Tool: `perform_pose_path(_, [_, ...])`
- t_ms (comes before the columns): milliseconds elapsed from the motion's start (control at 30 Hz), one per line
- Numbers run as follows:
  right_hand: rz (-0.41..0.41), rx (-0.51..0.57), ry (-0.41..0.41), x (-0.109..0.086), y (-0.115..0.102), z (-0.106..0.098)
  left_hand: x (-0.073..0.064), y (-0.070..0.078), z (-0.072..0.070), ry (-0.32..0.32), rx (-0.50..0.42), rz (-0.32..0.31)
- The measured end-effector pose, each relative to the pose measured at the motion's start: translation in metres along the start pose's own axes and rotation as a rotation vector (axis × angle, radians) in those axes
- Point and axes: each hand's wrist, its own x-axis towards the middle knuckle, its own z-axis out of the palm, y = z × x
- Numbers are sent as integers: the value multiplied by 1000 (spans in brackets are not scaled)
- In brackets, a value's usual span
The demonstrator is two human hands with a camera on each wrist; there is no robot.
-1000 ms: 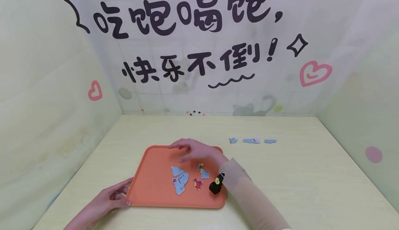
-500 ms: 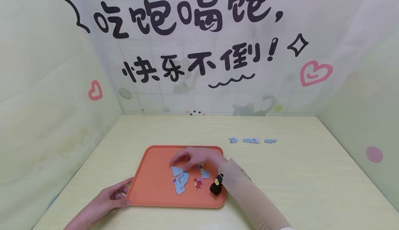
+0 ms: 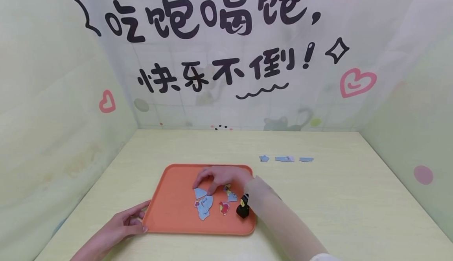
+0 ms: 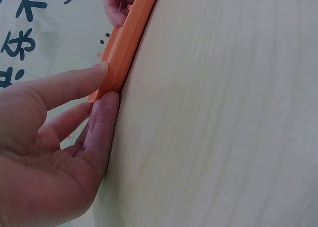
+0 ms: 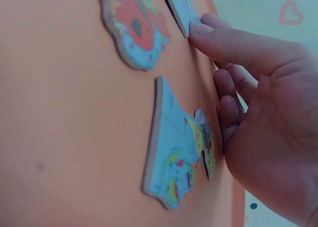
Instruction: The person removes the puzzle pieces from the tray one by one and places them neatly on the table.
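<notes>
My left hand [image 3: 120, 226] grips the front left corner of an orange tray [image 3: 166, 214]. In the left wrist view its thumb lies on the tray's rim [image 4: 123, 48], with other fingers beneath. My right hand [image 3: 224, 176] reaches over the tray and pinches a blue, roughly triangular puzzle piece [image 3: 199, 193] between thumb and fingertip. Just in front of that piece lie joined blue puzzle pieces [image 3: 204, 210]. A red puzzle piece [image 3: 224, 208] lies to their right. Behind the red one is a blue and yellow puzzle piece [image 5: 171, 147], partly under the right hand in the head view.
Three blue puzzle pieces [image 3: 284, 159] lie in a row on the pale wooden table [image 3: 336, 198], behind and right of the tray. A black object with a yellow patch [image 3: 242, 210] sits by the right wrist. A printed curtain [image 3: 198, 111] stands behind the table.
My right hand has come down and toward me from the tray's far edge to the blue triangular puzzle piece. The left hand stays on the tray corner.
</notes>
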Motion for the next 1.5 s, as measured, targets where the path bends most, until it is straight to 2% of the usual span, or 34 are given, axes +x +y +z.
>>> perform_pose_path(200, [-8,56,-9,2,-2,2,-1,-1,-1,6,3,-10])
perform_pose_path(433, [-13,-68,-6,4,0,1,0,-1,-1,-6,0,3])
perform_pose_path(800, [54,-108,59,-2,-1,3,2,-2,-1,-9,-13,9])
perform_pose_path(900, [52,-74,79,-4,-5,4,2,-2,-1,-13,-14,10])
perform_pose_path(1033, [38,13,90,-6,-9,6,1,-3,-2,-49,-15,42])
perform_pose_path(1133, [36,38,115,-6,-7,9,1,-4,-3,-70,-14,61])
perform_pose_path(1333, [47,97,157,-8,-4,10,2,-5,-3,-70,2,33])
perform_pose_path(1500, [38,161,212,-14,-4,6,3,-6,-4,-73,9,53])
